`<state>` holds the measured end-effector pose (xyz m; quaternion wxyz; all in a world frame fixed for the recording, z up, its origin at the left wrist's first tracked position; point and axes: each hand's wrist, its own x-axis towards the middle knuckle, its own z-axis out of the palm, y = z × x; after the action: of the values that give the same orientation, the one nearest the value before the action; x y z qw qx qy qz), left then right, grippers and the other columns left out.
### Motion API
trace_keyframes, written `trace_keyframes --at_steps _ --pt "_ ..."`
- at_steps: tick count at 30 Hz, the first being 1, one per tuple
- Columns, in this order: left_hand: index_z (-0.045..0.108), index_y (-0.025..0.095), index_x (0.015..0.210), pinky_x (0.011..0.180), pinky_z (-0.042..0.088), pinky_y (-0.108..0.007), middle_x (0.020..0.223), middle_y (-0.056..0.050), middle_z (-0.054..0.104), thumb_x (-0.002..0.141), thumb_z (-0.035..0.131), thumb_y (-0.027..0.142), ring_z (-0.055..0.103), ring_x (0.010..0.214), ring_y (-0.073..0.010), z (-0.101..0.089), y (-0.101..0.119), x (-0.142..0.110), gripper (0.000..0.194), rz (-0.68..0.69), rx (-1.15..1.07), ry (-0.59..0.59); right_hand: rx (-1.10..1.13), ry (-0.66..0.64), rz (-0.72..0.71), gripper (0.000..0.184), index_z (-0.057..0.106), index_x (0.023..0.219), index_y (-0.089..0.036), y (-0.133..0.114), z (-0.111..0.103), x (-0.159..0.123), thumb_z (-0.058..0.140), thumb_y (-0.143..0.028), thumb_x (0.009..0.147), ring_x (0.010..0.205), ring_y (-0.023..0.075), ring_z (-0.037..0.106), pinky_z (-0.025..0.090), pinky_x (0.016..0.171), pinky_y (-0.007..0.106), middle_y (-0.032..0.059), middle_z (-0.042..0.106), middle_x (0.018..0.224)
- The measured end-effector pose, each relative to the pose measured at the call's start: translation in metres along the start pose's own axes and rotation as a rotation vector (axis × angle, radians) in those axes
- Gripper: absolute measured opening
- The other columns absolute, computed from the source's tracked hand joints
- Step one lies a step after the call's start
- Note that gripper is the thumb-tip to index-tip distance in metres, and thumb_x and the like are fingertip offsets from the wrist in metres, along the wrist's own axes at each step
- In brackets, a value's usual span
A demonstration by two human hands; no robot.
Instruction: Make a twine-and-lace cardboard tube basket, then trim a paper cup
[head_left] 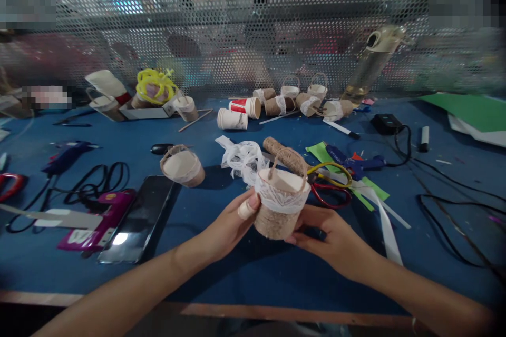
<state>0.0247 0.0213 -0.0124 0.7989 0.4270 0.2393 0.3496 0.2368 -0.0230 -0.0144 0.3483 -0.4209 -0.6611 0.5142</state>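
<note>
Both my hands hold a small twine-wrapped cup basket (279, 202) above the blue table (237, 268). It has a white lace band near its rim and a twine handle over the top. My left hand (231, 224) grips its left side, the bandaged thumb pressed on the lace. My right hand (332, 237) cups its right side and bottom from below. A strip of white lace (241, 158) lies just behind it, next to a roll of twine (276, 147).
A similar finished basket (182, 166) lies on its side at left, by a phone (138, 216). Scissors (332, 189), a blue glue gun (353, 163) and green paper lie at right. Paper cups (237, 113), several baskets and a bottle (371, 63) line the mesh wall. Cables trail on both sides.
</note>
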Motion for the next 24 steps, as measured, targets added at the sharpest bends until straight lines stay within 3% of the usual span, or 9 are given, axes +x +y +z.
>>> trace_keyframes --at_steps 5,9,14,17,20,24 --pt "0.069 0.016 0.119 0.104 0.046 -0.045 0.116 -0.014 0.074 0.082 0.069 0.063 0.065 0.115 -0.0327 -0.001 0.002 0.003 0.059 0.035 -0.014 0.148 -0.015 -0.116 -0.110 0.013 0.076 0.086 -0.020 -0.005 -0.004 -0.003 0.070 -0.030 0.092 0.079 0.0154 0.068 0.052 0.074 0.027 0.0030 0.075 0.084" --pt "0.065 0.020 0.127 0.103 0.048 -0.042 0.120 -0.011 0.072 0.084 0.074 0.050 0.067 0.112 -0.0295 -0.004 0.005 0.010 0.053 0.141 -0.016 0.294 0.057 -0.275 -0.235 0.016 0.077 0.085 -0.019 -0.011 -0.006 -0.008 0.072 -0.033 0.089 0.075 0.0153 0.068 0.053 0.071 0.027 0.0051 0.075 0.079" --pt "0.062 0.025 0.132 0.109 0.045 -0.039 0.130 -0.007 0.068 0.085 0.077 0.037 0.057 0.129 -0.0286 -0.005 0.006 0.013 0.050 0.202 0.043 0.384 0.113 -0.328 -0.217 0.021 0.076 0.077 -0.022 -0.009 -0.008 -0.011 0.079 -0.043 0.081 0.067 0.0158 0.067 0.053 0.065 0.028 0.0030 0.074 0.071" --pt "0.063 0.023 0.129 0.112 0.041 -0.039 0.134 -0.008 0.065 0.082 0.080 0.034 0.054 0.132 -0.0294 -0.004 0.006 0.013 0.051 0.202 0.094 0.384 0.223 -0.280 -0.206 0.017 0.076 0.079 -0.023 -0.006 -0.012 -0.014 0.086 -0.035 0.074 0.064 0.0159 0.068 0.054 0.063 0.027 0.0018 0.073 0.069" --pt "0.063 0.023 0.126 0.110 0.043 -0.039 0.133 -0.008 0.065 0.076 0.085 0.031 0.056 0.128 -0.0289 -0.004 0.004 0.012 0.055 0.194 0.165 0.377 0.266 -0.178 -0.149 0.011 0.077 0.084 -0.021 -0.004 -0.015 -0.017 0.078 -0.032 0.083 0.047 0.0106 0.062 0.048 0.046 0.021 0.0005 0.070 0.064" --pt "0.059 0.023 0.125 0.108 0.043 -0.039 0.130 -0.008 0.063 0.068 0.089 0.024 0.056 0.124 -0.0288 -0.003 0.005 0.008 0.064 0.222 0.305 0.300 0.208 0.039 -0.027 0.035 0.072 0.077 -0.018 -0.002 -0.016 -0.014 0.058 -0.044 0.097 0.032 0.0052 0.046 0.032 0.033 0.016 -0.0038 0.056 0.046"
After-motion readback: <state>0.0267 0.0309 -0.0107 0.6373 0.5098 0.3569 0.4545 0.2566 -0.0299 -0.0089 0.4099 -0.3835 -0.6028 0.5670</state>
